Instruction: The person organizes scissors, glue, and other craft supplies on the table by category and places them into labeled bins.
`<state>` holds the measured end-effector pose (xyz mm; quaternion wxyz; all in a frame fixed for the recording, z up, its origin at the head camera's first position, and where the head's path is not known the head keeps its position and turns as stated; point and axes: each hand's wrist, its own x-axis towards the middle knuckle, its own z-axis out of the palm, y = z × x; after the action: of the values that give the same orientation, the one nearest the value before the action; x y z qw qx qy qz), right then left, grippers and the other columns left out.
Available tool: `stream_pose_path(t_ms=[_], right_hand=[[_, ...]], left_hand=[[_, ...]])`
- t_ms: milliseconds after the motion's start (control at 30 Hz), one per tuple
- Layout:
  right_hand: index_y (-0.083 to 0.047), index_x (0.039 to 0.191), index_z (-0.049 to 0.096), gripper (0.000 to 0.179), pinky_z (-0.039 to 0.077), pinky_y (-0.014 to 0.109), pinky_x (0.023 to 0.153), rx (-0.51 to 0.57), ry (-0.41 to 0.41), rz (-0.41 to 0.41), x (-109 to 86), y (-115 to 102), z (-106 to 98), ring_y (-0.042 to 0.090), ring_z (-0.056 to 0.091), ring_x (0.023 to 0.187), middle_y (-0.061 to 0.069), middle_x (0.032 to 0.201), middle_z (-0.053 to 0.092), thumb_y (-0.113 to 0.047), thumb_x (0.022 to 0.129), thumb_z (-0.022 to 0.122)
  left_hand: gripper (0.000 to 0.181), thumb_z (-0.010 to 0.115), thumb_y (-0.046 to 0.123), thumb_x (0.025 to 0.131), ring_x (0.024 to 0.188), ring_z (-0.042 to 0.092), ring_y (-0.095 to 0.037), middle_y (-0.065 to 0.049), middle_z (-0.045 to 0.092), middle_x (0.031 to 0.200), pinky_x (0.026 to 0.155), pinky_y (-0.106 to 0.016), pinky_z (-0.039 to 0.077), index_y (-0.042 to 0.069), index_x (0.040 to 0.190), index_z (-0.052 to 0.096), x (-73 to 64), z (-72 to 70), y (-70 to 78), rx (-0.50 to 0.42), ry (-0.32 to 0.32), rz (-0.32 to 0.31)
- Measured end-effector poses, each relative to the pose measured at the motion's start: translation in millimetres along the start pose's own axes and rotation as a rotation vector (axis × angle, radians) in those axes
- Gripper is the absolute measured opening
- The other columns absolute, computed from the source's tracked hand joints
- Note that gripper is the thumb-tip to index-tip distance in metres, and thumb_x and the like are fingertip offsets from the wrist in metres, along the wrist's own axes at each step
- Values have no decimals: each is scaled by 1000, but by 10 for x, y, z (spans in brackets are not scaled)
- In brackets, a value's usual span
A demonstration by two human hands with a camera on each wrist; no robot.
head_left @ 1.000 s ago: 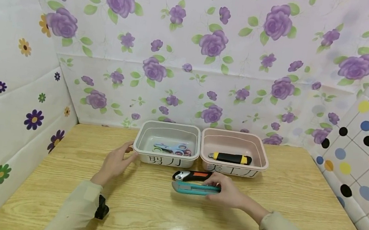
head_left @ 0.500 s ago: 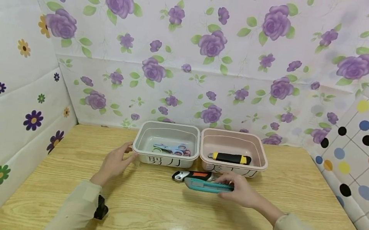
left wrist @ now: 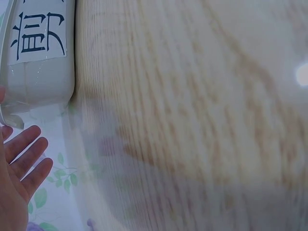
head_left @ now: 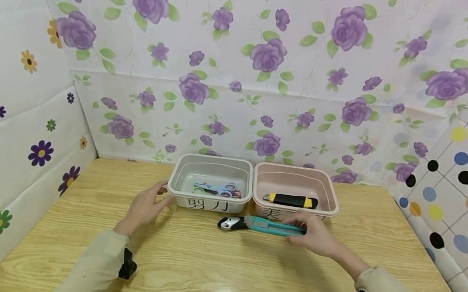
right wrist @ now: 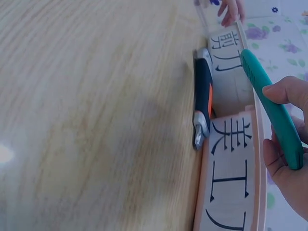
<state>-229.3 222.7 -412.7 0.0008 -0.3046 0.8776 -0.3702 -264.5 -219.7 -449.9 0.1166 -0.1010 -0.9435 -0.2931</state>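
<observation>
A teal utility knife is pinched between the thumb and fingers of my right hand, held up in front of the pink bin. Behind and below it, a black, orange and silver utility knife lies on the table, partly hidden in the head view. The grey bin has my left hand at its left front corner; in the left wrist view that hand's fingers are extended. Whether they press the bin I cannot tell. A yellow and black utility knife lies inside the pink bin.
Several scissors lie in the grey bin. Both bins stand side by side at the back of the wooden table, each with a lettered label. Patterned cloth hangs behind and along both sides.
My right hand has carried the teal utility knife right and toward the pink bin, off the spot in front of the black and orange one. My left hand has stayed by the grey bin.
</observation>
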Motion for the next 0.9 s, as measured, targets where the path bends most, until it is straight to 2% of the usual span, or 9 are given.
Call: stream_pose_path(t_ms=[300,600,800,900], right_hand=[[-9,101,67,28,44,27,61,-22,33,-12,52,34,-101,12,46,72,0,84,54,-6,73,73],[-9,103,65,29,43,28,64,-20,17,30,71,15,-192,14,47,74,2,89,55,-6,75,72],[-7,101,66,30,44,28,64,-61,54,-4,101,14,-240,12,47,74,0,86,55,-6,73,73],[-7,102,65,29,44,29,64,-61,51,11,119,18,-275,13,47,73,0,85,53,-6,73,73]], left_hand=[[53,49,41,92,104,56,-38,-21,59,114,83,-54,45,7,133,43,-6,-10,1,-8,8,7],[52,51,39,92,103,57,-37,-20,61,112,81,-53,46,6,132,45,-9,-18,19,-6,20,21],[51,51,38,92,102,57,-37,-20,61,112,81,-53,46,6,131,45,-12,-20,19,-2,18,21],[50,52,37,92,102,57,-36,-20,61,111,80,-53,46,6,131,45,-12,-20,19,-3,20,24]])
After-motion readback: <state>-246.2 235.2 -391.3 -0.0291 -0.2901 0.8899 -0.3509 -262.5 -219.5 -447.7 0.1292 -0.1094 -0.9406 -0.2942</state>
